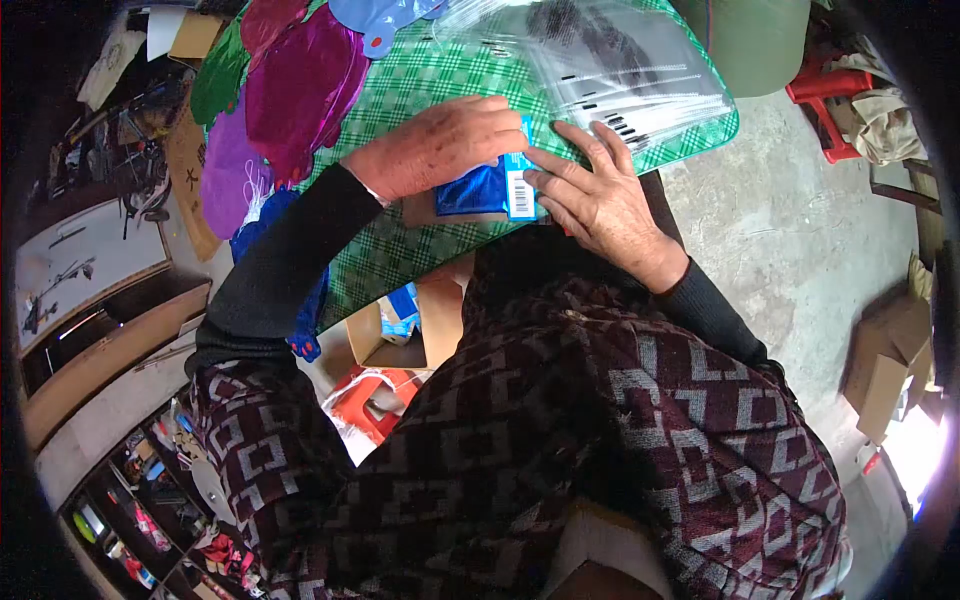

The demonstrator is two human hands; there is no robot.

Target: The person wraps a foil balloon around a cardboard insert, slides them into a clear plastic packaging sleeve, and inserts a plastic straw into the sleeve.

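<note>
A small flat packet (472, 193) lies near the front edge of the table, with shiny blue material in it and a blue-and-white card with a barcode (520, 194) along its right side. My left hand (445, 145) reaches over from the left, its fingers bent and closed at the packet's upper edge; its fingertips are partly hidden. From the right, my right hand (603, 200) holds the card's right edge with its nearer fingers. Its other fingers stretch over the green checked tablecloth (440, 85).
Flat shiny foil pieces, including a magenta one (305, 85) and a purple one (235, 175), hang over the table's left side. Clear plastic sleeves (640, 75) are stacked at the back right. Below are an open cardboard box (440, 315) and a red stool (830, 105).
</note>
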